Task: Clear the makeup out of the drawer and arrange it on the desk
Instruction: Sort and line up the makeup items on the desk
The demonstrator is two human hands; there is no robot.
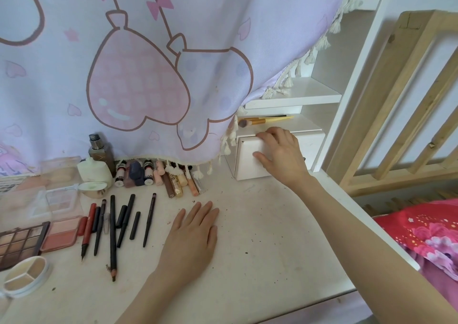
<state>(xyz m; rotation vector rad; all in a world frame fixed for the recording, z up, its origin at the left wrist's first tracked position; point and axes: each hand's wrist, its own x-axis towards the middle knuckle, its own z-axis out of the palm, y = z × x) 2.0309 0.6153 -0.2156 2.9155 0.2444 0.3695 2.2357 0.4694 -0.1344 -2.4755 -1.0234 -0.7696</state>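
Observation:
A small white drawer (247, 161) sits at the back right of the desk (260, 237), pulled slightly out of its white unit. My right hand (280, 154) lies over the drawer front, fingers curled on its top edge. My left hand (192, 237) rests flat on the desk with fingers apart, holding nothing. Makeup is laid out to the left: several dark pencils and liners (116, 224), a row of small tubes and bottles (158, 178), an eyeshadow palette (21, 239), a blush compact (60, 233) and a round cream compact (24, 276). The drawer's inside is hidden.
Makeup brushes (262, 120) lie on top of the drawer unit. A lilac cloth with pink balloons (138, 75) hangs behind the desk. White shelves (297, 95) stand at the back right, a wooden frame (409, 100) beyond, red bedding (426, 229) at right.

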